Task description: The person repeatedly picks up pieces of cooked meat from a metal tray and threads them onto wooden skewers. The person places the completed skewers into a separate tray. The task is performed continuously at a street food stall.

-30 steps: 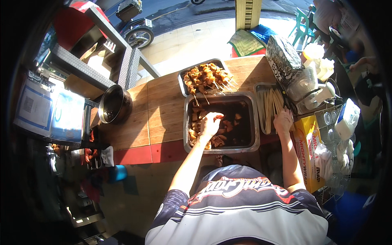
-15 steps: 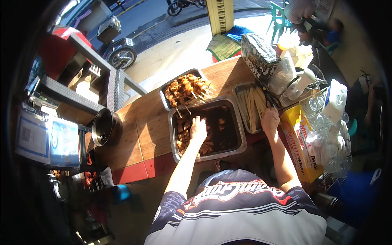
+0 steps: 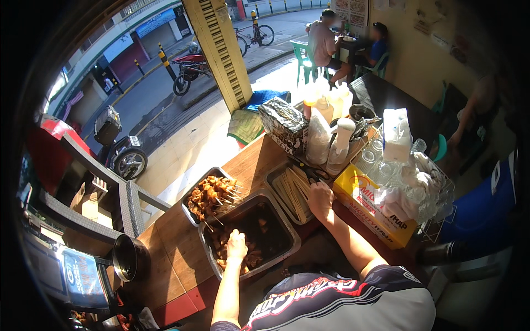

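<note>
Left hand (image 3: 237, 244) at meat (image 3: 253, 258); right hand (image 3: 321, 198) at sticks (image 3: 292, 194)
Meat lies beneath left fingers, sticks left of right fingers; both grips indeterminable.

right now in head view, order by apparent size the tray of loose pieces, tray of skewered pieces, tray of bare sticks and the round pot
1. Tray of loose pieces
2. Tray of skewered pieces and tray of bare sticks: too alike to rank
3. Round pot

On the table (image 3: 258, 159), 3 trays (image 3: 281, 231): nearest, with meat pieces (image 3: 254, 257) inside; behind-left, with skewers (image 3: 212, 193) piled in; behind-right, with sticks (image 3: 292, 193) inside and scissors (image 3: 315, 173) beside. Far left, 1 pot (image 3: 130, 258); to the right, 1 box (image 3: 356, 201).
</note>
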A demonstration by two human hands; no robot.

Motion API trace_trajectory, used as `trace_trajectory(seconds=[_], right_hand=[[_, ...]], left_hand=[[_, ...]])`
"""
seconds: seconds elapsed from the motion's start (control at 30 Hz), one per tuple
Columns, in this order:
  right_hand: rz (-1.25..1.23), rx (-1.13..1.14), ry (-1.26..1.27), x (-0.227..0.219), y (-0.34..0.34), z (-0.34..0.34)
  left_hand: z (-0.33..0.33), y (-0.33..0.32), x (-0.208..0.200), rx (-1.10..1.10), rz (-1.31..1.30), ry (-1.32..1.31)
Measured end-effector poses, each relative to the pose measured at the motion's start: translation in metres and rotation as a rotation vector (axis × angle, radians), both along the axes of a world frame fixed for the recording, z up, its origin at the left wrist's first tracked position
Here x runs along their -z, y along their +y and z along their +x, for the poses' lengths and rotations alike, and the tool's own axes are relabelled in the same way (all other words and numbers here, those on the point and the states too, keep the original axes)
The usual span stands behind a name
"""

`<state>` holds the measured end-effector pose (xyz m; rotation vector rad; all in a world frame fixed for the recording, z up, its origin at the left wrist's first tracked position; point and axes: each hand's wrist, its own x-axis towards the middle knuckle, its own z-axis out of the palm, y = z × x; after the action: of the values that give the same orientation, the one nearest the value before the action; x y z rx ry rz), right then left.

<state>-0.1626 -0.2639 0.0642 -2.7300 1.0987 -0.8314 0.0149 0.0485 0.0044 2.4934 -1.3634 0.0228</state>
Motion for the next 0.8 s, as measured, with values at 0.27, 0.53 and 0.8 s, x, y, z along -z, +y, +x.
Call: trace_trajectory(seconds=[0.27,0.53,0.8], right_hand=[[0.114,-0.199,-0.299,-0.021,0.040,-0.031],[0.505,-0.406,-0.222,-0.034,0.104,-0.053],[0.607,-0.547,-0.193,-0.032,0.143,-0.064]], left_hand=[[-0.005,-0.017,-0.021,-0.125,-0.043,0.156],[0.007,-0.028,-0.031,-0.436,-0.680,1.225],[0.007,-0.021,-0.027,-0.314,-1.045,1.969]])
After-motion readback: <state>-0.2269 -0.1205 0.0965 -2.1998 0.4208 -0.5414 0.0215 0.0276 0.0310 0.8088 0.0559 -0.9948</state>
